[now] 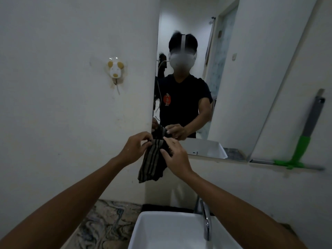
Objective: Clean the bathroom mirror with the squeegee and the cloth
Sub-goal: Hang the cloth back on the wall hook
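A dark striped cloth [152, 162] hangs in front of the lower left corner of the bathroom mirror [242, 87]. My left hand [134, 150] pinches its top left edge. My right hand [177, 157] grips its top right part, and the rest of the cloth dangles below both hands. The squeegee [301, 148], with a green head and a grey handle, leans against the wall to the right of the mirror, its blade along the ledge. Neither hand touches it. The mirror reflects a person holding the cloth.
A white sink [172, 230] with a chrome tap [206, 220] sits directly below my arms. A marbled counter [107, 221] lies to its left. A small dog-shaped suction hook [115, 71] is stuck on the wall left of the mirror.
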